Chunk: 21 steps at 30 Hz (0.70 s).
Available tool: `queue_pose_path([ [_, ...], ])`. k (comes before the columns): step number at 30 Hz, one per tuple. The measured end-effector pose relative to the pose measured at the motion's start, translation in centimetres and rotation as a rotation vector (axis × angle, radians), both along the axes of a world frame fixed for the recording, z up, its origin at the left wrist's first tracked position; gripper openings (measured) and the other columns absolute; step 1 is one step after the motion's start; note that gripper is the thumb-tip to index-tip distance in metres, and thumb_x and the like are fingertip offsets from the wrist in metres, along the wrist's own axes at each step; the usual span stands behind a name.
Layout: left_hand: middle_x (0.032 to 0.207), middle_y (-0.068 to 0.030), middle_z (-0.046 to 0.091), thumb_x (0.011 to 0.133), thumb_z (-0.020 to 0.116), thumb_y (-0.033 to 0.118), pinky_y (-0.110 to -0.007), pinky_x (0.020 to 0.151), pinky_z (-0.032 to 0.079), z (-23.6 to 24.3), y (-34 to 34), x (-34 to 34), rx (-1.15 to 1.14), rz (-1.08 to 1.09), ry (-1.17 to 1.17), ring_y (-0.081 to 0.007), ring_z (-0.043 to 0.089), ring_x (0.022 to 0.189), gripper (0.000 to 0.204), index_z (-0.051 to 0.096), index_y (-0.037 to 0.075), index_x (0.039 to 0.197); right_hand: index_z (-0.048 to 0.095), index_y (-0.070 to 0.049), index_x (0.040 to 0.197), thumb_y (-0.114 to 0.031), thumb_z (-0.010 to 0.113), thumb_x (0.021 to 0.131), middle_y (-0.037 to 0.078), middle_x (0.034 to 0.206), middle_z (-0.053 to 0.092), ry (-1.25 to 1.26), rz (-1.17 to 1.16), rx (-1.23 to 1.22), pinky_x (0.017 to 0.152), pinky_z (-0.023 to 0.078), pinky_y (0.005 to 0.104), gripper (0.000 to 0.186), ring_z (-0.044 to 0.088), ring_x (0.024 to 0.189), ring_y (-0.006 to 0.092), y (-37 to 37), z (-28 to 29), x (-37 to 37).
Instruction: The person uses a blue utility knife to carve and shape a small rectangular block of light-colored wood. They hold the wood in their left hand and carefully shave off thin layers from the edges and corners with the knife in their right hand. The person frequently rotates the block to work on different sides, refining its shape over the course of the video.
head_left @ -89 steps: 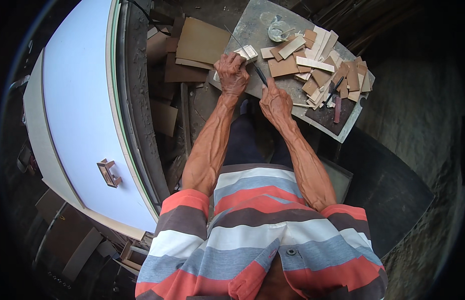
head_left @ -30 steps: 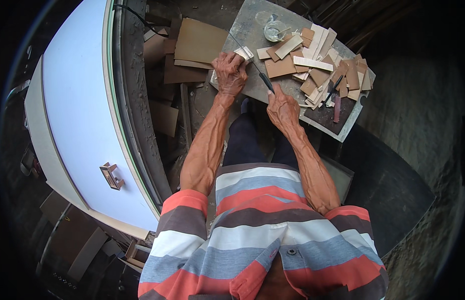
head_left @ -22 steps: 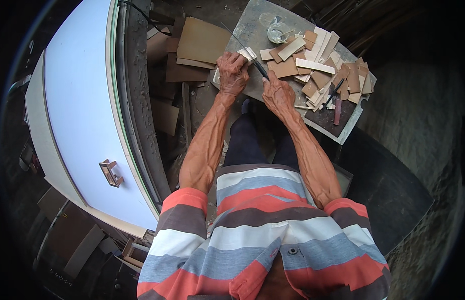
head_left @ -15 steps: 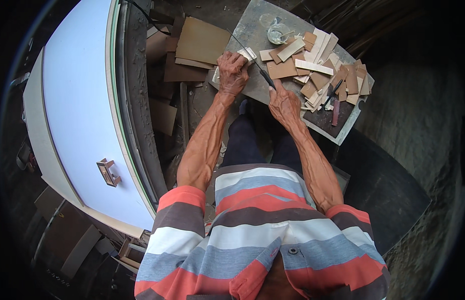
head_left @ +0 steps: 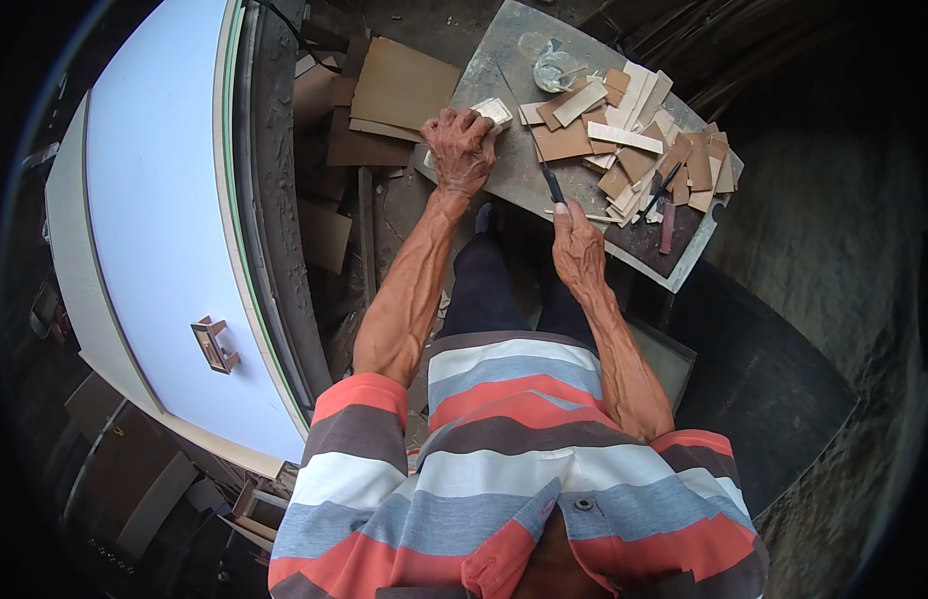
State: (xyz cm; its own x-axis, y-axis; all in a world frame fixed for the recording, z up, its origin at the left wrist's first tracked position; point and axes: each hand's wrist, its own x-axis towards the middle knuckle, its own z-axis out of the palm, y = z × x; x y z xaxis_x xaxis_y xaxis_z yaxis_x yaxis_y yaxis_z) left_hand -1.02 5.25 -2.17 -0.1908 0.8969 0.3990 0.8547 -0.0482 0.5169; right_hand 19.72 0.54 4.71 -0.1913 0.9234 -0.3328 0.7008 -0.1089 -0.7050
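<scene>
My left hand (head_left: pixel 461 152), fingers curled, presses on a pale block (head_left: pixel 494 112) at the left edge of a worn work table (head_left: pixel 501 62). Much of the block is hidden under the fingers. The black handle of a long, thin-bladed tool, perhaps a narrow saw, (head_left: pixel 553 184) is in the grip of my right hand (head_left: pixel 580 246), just off the table's near edge. Its blade points up and away over the tabletop, to the right of the block. Whether the blade has teeth is too small to tell.
Several brown and pale wood strips (head_left: pixel 634 138) are heaped on the table, with a glass bowl (head_left: pixel 556 72), a dark slim tool (head_left: pixel 663 192) and a red-handled piece (head_left: pixel 668 228). Left stands a large white panel (head_left: pixel 170 170) bearing a small bracket (head_left: pixel 216 344). Board offcuts (head_left: pixel 402 88) lie between.
My right hand has drawn the thin-bladed tool back toward me, and its blade has slid along beside the block. My left hand stays on the block, its knuckles slightly shifted.
</scene>
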Motion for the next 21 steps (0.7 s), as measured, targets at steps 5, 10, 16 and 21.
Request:
queue_pose_path([
  [5,0.104,-0.0122,0.058,0.069,0.076,0.019,-0.046,0.088,0.038,1.7,-0.5,0.3,-0.096,0.078,-0.036,-0.0288,0.054,0.098,0.047,0.061,0.011,0.113,0.058,-0.004,0.109,-0.036,0.039,0.101,0.023,0.069,0.058,0.028,-0.049,-0.123,0.063,0.044,0.0482,0.039,0.060,0.070,0.0430,1.4,-1.5,-0.8],
  [10,0.116,-0.0205,0.054,0.069,0.074,0.021,-0.047,0.091,0.042,-0.5,0.1,-1.9,-0.388,0.066,-0.168,-0.0383,0.054,0.108,0.066,0.048,0.004,0.127,0.058,-0.002,0.106,-0.034,0.039,0.100,0.022,0.071,0.059,-0.033,-0.056,-0.098,0.066,0.045,0.0486,0.037,0.061,0.073,0.0427,1.8,-1.9,-0.2],
  [16,0.107,-0.0239,0.061,0.074,0.072,0.021,-0.042,0.082,0.049,1.3,-0.5,-2.1,-0.482,0.048,-0.219,-0.0394,0.061,0.097,0.055,0.054,-0.001,0.121,0.054,-0.002,0.112,-0.028,0.053,0.092,0.023,0.090,0.060,-0.127,-0.036,0.145,0.073,0.046,0.0499,0.032,0.060,0.085,0.0430,3.3,-4.7,-0.5],
  [21,0.093,-0.0142,0.068,0.078,0.074,0.024,-0.033,0.070,0.052,4.3,-1.8,-1.2,-0.699,0.160,-0.907,-0.0204,0.065,0.079,0.043,0.064,-0.003,0.111,0.052,-0.001,0.117,-0.024,0.059,0.087,0.021,0.098,0.057,-0.279,0.031,0.297,0.075,0.047,0.0495,0.039,0.059,0.088,0.0406,5.0,-5.0,-1.7],
])
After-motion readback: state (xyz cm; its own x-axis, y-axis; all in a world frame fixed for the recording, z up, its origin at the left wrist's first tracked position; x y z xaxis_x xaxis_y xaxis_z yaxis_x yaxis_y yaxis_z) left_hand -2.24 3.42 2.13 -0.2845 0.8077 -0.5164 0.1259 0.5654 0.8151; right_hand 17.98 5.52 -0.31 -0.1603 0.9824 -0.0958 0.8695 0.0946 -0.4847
